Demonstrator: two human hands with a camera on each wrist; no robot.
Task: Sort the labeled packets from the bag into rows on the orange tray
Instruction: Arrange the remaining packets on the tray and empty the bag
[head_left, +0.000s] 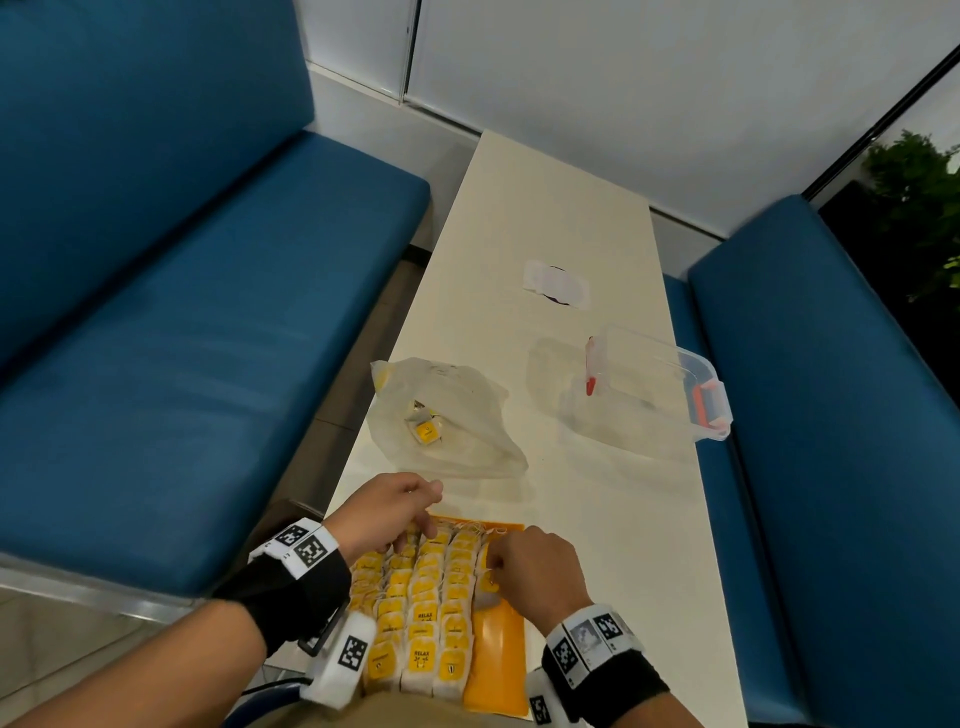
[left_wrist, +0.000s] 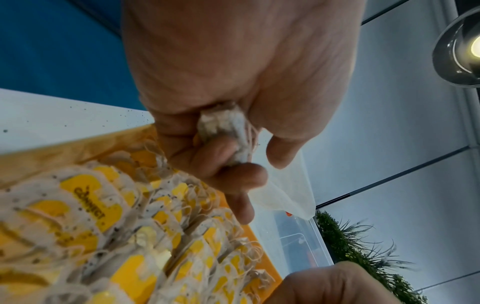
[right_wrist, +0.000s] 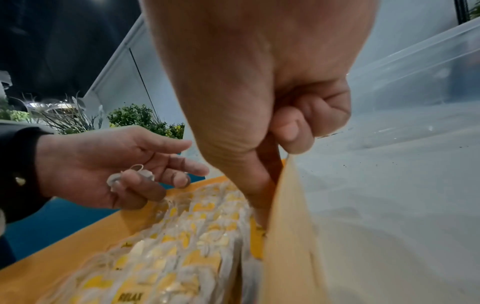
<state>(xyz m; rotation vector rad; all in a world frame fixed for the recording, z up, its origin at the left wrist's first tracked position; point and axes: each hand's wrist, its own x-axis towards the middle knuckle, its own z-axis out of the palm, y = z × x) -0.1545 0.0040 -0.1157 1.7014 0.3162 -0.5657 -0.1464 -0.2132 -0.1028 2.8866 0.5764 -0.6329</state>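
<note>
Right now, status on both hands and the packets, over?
Left hand grips a spare packet above the orange tray. Right hand pinching at the fourth row. Some packets remain in the bag. Nothing in the way.

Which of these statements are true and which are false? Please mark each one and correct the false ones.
1. The left hand holds a small bunch of packets in its curled fingers. True.
2. The orange tray is fully covered with packets. False: a bare strip remains along its right side.
3. The plastic bag lies on the table beyond the tray, with at least one yellow-labeled packet visible inside. True.
4. The clear container stands on the blue bench. False: it stands on the white table.
5. The right hand is reaching into the bag. False: it is at the tray's rightmost row.
</note>
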